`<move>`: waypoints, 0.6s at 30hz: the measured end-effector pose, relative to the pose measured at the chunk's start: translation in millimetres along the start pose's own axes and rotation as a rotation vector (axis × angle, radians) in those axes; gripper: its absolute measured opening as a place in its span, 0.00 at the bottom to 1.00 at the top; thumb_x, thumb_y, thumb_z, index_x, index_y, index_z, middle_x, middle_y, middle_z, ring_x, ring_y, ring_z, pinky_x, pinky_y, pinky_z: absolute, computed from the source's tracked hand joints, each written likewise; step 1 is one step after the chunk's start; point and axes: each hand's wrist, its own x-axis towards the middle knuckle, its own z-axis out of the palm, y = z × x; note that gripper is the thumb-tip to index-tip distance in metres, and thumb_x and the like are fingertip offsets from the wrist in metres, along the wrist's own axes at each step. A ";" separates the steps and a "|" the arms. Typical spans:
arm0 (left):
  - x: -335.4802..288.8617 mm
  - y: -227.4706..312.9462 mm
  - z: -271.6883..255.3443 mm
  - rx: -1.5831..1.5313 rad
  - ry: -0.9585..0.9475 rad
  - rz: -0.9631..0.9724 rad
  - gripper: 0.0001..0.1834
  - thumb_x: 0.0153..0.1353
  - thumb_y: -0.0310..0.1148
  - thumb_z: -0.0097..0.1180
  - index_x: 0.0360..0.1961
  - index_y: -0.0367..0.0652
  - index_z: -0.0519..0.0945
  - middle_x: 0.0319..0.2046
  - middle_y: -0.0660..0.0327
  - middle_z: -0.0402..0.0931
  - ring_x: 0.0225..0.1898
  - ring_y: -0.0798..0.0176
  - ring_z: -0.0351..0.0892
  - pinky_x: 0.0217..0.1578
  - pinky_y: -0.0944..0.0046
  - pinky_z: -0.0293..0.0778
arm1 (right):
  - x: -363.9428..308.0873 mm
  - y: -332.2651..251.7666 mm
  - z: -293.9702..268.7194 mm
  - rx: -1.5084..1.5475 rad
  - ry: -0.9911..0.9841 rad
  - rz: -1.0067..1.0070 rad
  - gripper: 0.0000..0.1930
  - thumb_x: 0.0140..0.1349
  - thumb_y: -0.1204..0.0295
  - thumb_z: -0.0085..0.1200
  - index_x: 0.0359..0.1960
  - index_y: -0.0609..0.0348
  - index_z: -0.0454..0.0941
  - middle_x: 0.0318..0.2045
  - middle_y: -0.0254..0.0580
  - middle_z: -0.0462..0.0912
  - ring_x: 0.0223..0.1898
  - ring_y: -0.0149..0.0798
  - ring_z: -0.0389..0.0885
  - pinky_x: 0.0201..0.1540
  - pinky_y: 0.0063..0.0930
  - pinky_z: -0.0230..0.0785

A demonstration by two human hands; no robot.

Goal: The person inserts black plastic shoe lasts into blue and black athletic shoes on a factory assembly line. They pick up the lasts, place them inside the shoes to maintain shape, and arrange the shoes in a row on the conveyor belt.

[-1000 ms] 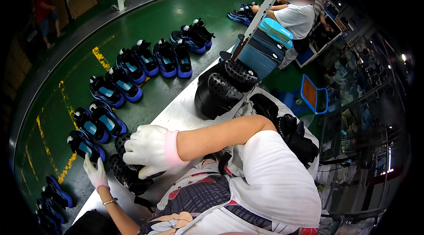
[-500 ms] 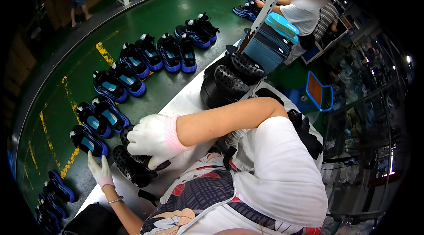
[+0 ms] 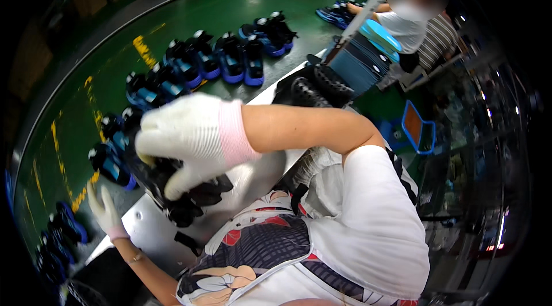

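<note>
My right hand (image 3: 190, 133), in a white knit glove with a pink cuff, reaches across the table and curls over a black shoe-shaped piece (image 3: 142, 172). The glove hides much of that piece, and motion smears it. Just beneath, more black pieces (image 3: 184, 212) sit on the metal tabletop (image 3: 141, 217). My left hand (image 3: 104, 211), gloved too, is held out past the table's far edge with fingers apart and nothing in it. Closest to it is a black and blue sneaker (image 3: 112, 165) at the end of a row.
Pairs of sneakers (image 3: 230, 59) line the green floor beyond the table, with others (image 3: 57, 237) at lower left. Perforated black shoe-shaped pieces (image 3: 310, 90) are stacked at the table's far end, near a post (image 3: 368, 13). A co-worker (image 3: 402, 30) sits beyond, beside bright blue soles (image 3: 379, 39).
My right hand has risen and shifted slightly left, with black material under its fingers. My left hand has drawn away from the sneaker, down and left. The whole view has tilted a little.
</note>
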 end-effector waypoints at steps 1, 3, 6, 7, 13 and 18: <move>5.3 22.4 -2.1 -0.272 -0.046 -0.107 0.32 0.69 0.45 0.50 0.68 0.37 0.60 0.63 0.49 0.63 0.60 0.53 0.68 0.58 0.59 0.68 | 7.6 -4.2 -3.4 -0.040 0.047 -0.023 0.22 0.44 0.54 0.66 0.36 0.55 0.77 0.35 0.43 0.77 0.38 0.47 0.79 0.38 0.37 0.74; -1.7 96.8 -7.4 -0.674 -0.229 -0.050 0.38 0.69 0.54 0.45 0.67 0.33 0.59 0.64 0.49 0.62 0.62 0.53 0.67 0.60 0.57 0.66 | 24.1 -8.1 2.1 -0.052 0.141 -0.138 0.22 0.44 0.57 0.67 0.37 0.55 0.75 0.35 0.42 0.77 0.38 0.47 0.79 0.38 0.38 0.73; -11.7 126.1 -16.6 -1.163 -0.524 0.069 0.44 0.66 0.64 0.40 0.66 0.33 0.60 0.62 0.48 0.66 0.60 0.54 0.70 0.60 0.54 0.67 | 55.2 -19.1 26.3 -0.032 0.241 -0.337 0.22 0.44 0.59 0.69 0.37 0.56 0.75 0.35 0.42 0.77 0.39 0.48 0.78 0.39 0.39 0.73; -16.7 117.0 -21.1 -1.346 -0.623 0.028 0.45 0.65 0.66 0.38 0.66 0.34 0.61 0.60 0.49 0.67 0.59 0.54 0.71 0.60 0.54 0.67 | 67.8 -25.7 34.1 -0.015 0.192 -0.375 0.22 0.44 0.61 0.69 0.38 0.56 0.75 0.37 0.43 0.77 0.40 0.48 0.79 0.41 0.38 0.73; -30.5 109.2 -18.2 -1.507 -0.312 -0.153 0.32 0.66 0.58 0.47 0.57 0.41 0.69 0.49 0.58 0.75 0.49 0.61 0.78 0.53 0.60 0.74 | 106.7 -40.4 77.5 0.031 0.056 -0.240 0.20 0.53 0.57 0.58 0.42 0.59 0.76 0.38 0.47 0.78 0.41 0.49 0.80 0.44 0.40 0.74; -31.0 82.4 -6.8 -1.414 -0.026 -0.193 0.19 0.65 0.33 0.57 0.54 0.40 0.69 0.45 0.63 0.75 0.46 0.68 0.76 0.48 0.65 0.75 | 128.8 -34.1 98.1 -0.225 -0.115 -0.015 0.24 0.58 0.49 0.55 0.40 0.60 0.76 0.38 0.52 0.79 0.40 0.53 0.81 0.43 0.41 0.75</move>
